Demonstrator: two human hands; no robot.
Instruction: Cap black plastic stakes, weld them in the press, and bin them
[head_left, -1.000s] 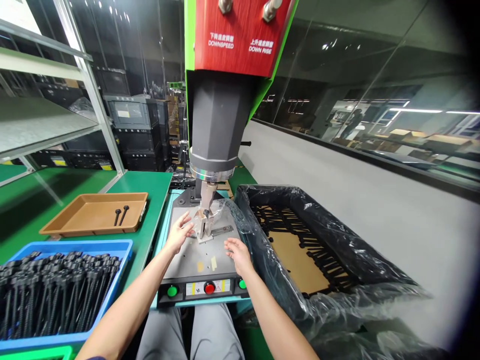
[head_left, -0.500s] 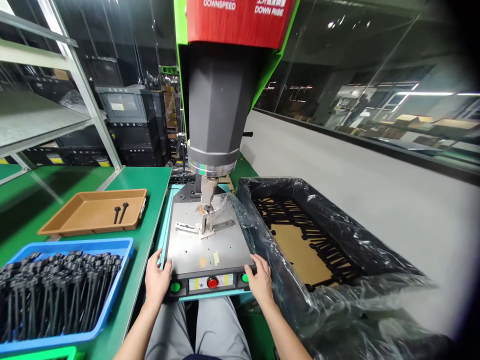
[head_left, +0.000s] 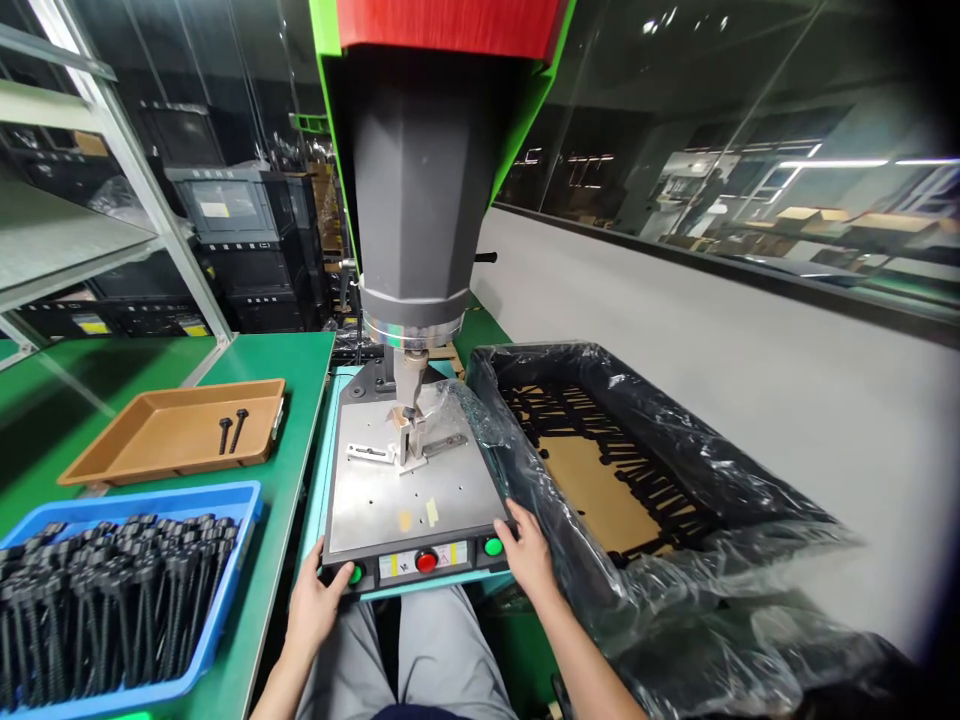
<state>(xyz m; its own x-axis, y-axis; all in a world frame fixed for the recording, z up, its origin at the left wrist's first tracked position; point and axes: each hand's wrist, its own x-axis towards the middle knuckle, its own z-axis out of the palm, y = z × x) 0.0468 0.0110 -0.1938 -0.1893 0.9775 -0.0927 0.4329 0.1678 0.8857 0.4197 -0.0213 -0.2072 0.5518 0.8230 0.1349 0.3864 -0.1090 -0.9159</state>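
Note:
My left hand rests at the front left corner of the press base, its thumb on the left green button. At the opposite corner is my right hand, fingers spread along the side and thumb beside the right green button. Neither hand holds anything. Between the buttons sits a red button. On the metal plate stands a small metal fixture with a small black piece at its top. The machine's tool tip hangs right above it.
To the left, a blue tray is full of black ribbed rods with heads. Behind it, a brown tray has two such black pieces. On the right stands a plastic-lined box with black pieces on cardboard. A shelf frame rises at left.
My left thumb has moved onto the left green button. My right hand stays at its corner, the thumb now beside its button. The camera view has shifted slightly.

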